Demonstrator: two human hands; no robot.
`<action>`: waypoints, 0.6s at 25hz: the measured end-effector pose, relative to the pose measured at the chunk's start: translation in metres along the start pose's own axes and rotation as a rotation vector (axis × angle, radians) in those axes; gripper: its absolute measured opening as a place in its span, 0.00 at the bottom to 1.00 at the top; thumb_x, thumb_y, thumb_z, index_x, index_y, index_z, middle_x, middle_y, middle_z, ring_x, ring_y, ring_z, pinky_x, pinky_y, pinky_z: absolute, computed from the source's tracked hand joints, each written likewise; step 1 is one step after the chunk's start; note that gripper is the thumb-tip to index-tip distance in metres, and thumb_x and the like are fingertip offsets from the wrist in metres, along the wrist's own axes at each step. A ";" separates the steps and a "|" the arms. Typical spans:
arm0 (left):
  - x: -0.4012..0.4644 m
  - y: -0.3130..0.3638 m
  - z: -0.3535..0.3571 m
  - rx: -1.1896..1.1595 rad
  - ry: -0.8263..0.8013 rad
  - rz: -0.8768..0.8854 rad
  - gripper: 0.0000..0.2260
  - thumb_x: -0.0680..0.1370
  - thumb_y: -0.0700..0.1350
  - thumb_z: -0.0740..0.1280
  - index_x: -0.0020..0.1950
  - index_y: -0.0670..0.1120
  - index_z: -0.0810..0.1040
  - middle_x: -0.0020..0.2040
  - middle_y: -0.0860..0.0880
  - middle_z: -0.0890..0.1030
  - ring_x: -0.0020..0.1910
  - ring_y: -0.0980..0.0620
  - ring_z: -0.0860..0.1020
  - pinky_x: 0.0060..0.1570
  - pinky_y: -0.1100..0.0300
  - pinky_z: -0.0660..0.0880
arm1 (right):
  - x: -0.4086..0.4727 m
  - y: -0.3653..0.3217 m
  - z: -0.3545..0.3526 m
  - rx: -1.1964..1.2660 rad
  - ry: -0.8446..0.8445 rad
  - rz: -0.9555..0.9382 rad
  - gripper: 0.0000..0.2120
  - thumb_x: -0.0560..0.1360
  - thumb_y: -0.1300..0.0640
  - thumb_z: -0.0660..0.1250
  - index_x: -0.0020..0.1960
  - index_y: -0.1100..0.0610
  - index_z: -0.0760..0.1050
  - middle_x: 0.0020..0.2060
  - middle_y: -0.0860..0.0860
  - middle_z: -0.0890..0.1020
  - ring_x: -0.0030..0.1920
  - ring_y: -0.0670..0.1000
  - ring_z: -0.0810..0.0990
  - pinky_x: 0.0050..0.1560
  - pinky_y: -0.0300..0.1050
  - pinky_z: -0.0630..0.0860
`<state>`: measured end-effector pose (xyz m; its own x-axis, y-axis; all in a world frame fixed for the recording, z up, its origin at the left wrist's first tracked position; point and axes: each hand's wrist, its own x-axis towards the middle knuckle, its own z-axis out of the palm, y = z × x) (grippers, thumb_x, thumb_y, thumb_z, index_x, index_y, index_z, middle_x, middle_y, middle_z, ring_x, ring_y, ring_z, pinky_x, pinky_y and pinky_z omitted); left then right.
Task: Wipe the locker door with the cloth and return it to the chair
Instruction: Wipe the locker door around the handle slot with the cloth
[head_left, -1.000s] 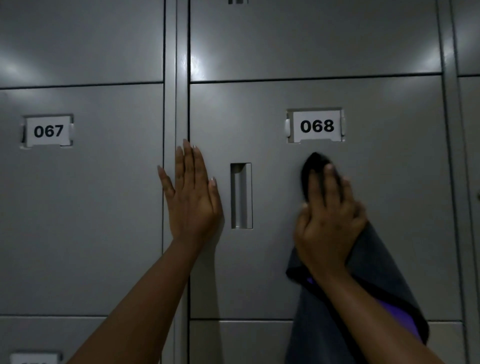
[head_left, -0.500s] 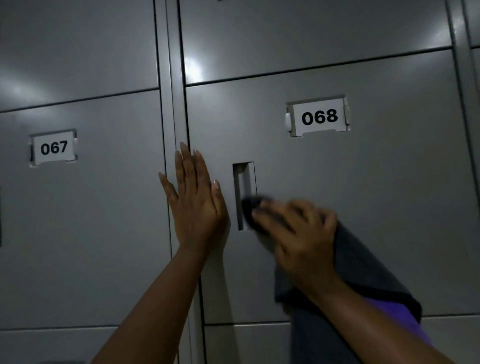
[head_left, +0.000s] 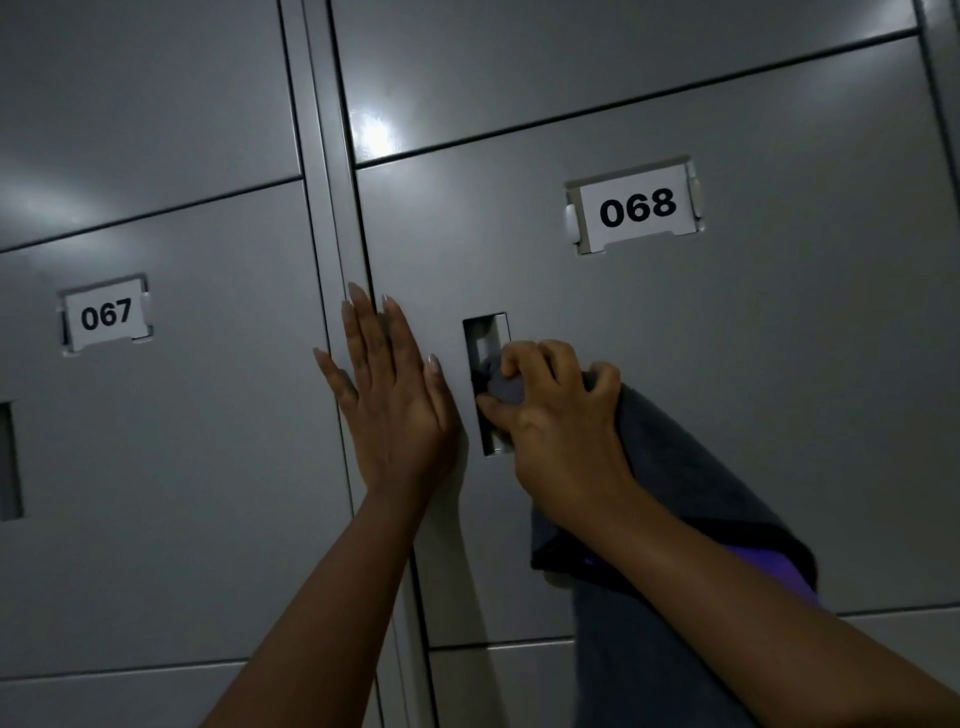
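Note:
The grey locker door (head_left: 727, 374) carries a white label reading 068 (head_left: 637, 207) and has a recessed slot handle (head_left: 487, 343) on its left side. My right hand (head_left: 558, 415) grips a dark grey cloth (head_left: 675, 483) with a purple patch and pushes a bunched end of it into the slot handle. The rest of the cloth hangs down under my forearm. My left hand (head_left: 389, 400) lies flat with fingers spread on the door's left edge and the frame beside it. The chair is out of view.
Locker 067 (head_left: 106, 313) is to the left, with its own slot handle (head_left: 8, 462) at the frame edge. More grey locker doors sit above (head_left: 571, 47) and below (head_left: 493, 686). A vertical frame post (head_left: 322, 156) separates the two columns.
My right hand moved with the cloth from below the 068 label down and left to the slot handle, and now pushes the cloth into it. My left hand stays flat on the door.

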<state>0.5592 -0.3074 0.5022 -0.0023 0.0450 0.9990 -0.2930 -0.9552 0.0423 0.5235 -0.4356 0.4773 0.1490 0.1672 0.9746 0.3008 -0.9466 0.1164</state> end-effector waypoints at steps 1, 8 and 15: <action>0.000 0.000 0.000 0.000 0.001 -0.001 0.26 0.79 0.49 0.46 0.75 0.40 0.48 0.76 0.38 0.47 0.75 0.45 0.44 0.70 0.48 0.33 | -0.005 0.003 0.002 0.080 -0.039 -0.004 0.17 0.66 0.59 0.53 0.43 0.55 0.81 0.48 0.56 0.79 0.51 0.53 0.64 0.47 0.54 0.59; 0.000 -0.001 -0.002 0.000 -0.033 -0.018 0.27 0.79 0.51 0.44 0.76 0.41 0.46 0.76 0.39 0.45 0.75 0.46 0.41 0.71 0.45 0.35 | 0.006 0.015 -0.043 0.056 -0.302 -0.167 0.09 0.74 0.60 0.62 0.52 0.52 0.78 0.56 0.52 0.74 0.59 0.55 0.65 0.57 0.54 0.58; -0.001 0.000 -0.001 0.002 -0.029 -0.025 0.26 0.79 0.50 0.45 0.76 0.42 0.47 0.76 0.39 0.46 0.75 0.46 0.43 0.71 0.44 0.35 | -0.004 0.034 -0.038 0.109 -0.079 -0.048 0.21 0.62 0.63 0.61 0.52 0.49 0.79 0.52 0.55 0.77 0.53 0.55 0.66 0.47 0.55 0.64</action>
<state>0.5579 -0.3068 0.5011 0.0327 0.0601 0.9977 -0.2907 -0.9545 0.0671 0.4978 -0.4789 0.4845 0.2047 0.2373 0.9496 0.4089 -0.9022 0.1373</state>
